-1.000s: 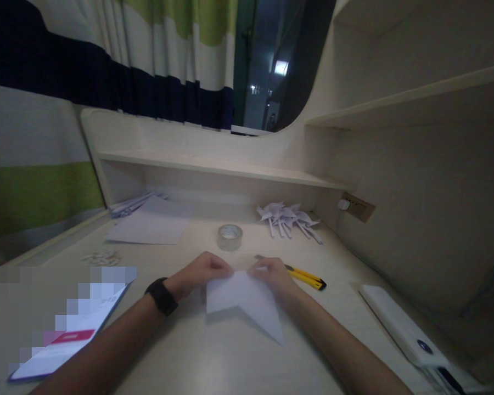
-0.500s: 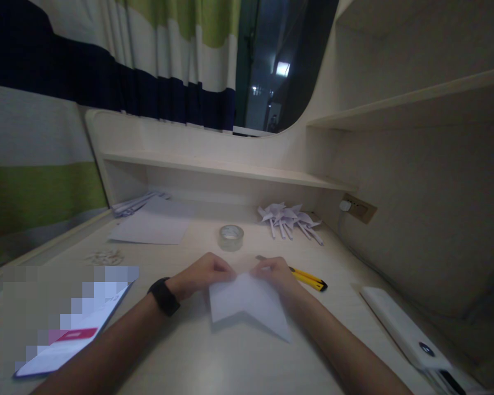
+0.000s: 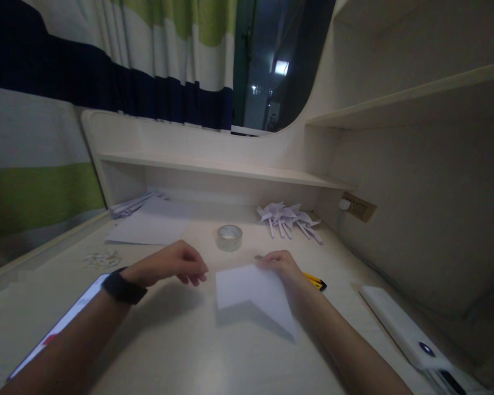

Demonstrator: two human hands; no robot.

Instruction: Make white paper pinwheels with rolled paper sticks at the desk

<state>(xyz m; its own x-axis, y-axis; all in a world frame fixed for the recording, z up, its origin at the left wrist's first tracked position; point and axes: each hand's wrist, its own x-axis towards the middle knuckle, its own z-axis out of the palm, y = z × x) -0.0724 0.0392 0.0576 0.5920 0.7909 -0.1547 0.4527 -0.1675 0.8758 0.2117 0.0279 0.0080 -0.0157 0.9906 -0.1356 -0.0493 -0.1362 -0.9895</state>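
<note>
Folded paper: white sheet [image 3: 251, 293] lying on the pale desk [image 3: 197, 351] just ahead of the person, folded so that a long point runs toward the near right and a notch shows on its near edge.
Right hand: right hand [image 3: 282, 267] rests on the far right corner of the sheet, fingers bent and pressed down on the edge; whether any finger curls under the paper cannot be told.
Left hand: left hand [image 3: 170, 264] hangs just left of the sheet and clear of it, fingers loosely curled downward with nothing between them; a dark wristband [image 3: 123, 286] sits on the wrist.
Phone: lit screen [image 3: 55, 329] flat on the desk under the left forearm, partly hidden by it.
Power bank: white slab [image 3: 403, 329] at the near right edge.
Knife: yellow utility knife [image 3: 315, 281] just beyond the right hand, mostly hidden by it.
Tape: clear roll [image 3: 229, 237] lying flat, past the sheet and between the hands.
Scraps: small paper bits [image 3: 101, 258] on the left.
Spare sheets: flat white paper [image 3: 150, 227] far left.
Pinwheels: heap of folded white pinwheels [image 3: 288, 218] far right, near the wall socket [image 3: 358, 207].
</note>
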